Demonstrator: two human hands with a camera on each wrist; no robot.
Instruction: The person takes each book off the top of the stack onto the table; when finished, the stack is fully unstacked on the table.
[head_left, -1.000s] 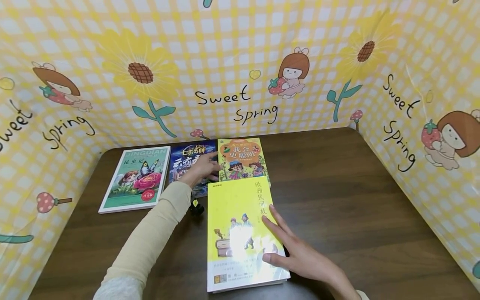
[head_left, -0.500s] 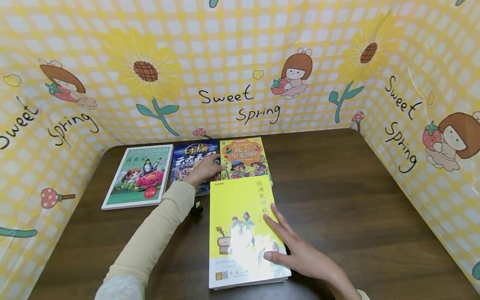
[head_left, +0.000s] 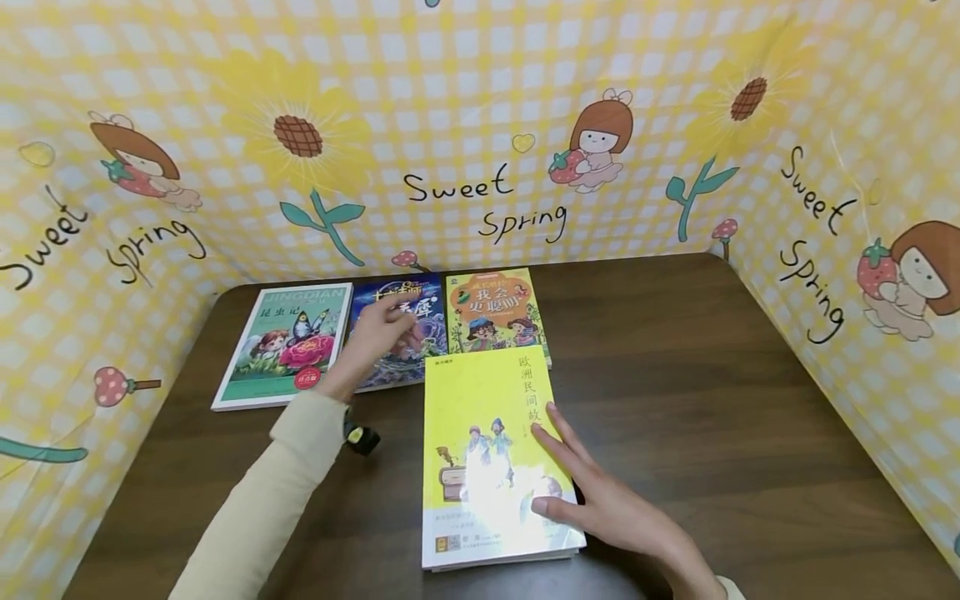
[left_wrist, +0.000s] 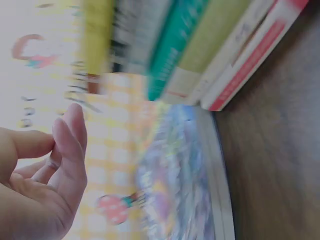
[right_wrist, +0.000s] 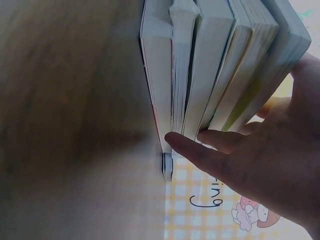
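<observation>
A yellow book (head_left: 480,392) tops a stack of several books near the front of the table. Against the stack's right side rests my right hand (head_left: 607,500), its thumb on the yellow cover; the right wrist view shows its fingertips touching the page edges (right_wrist: 205,70). My left hand (head_left: 378,333) is above a dark blue book (head_left: 420,354) at the back, hiding part of its cover. In the left wrist view that hand's thumb meets or nearly meets the fingers, with nothing between them. An orange-and-yellow book (head_left: 495,308) lies just right of the blue one.
A green-and-white book (head_left: 281,350) lies at the left of the back row. Yellow checked cloth (head_left: 465,108) surrounds the brown table (head_left: 675,375) at the back and sides. A small black device (head_left: 362,439) is at the left wrist.
My left hand has moved left, away from the border between the blue and orange-and-yellow books, uncovering more of the blue cover. My right hand stays at the stack.
</observation>
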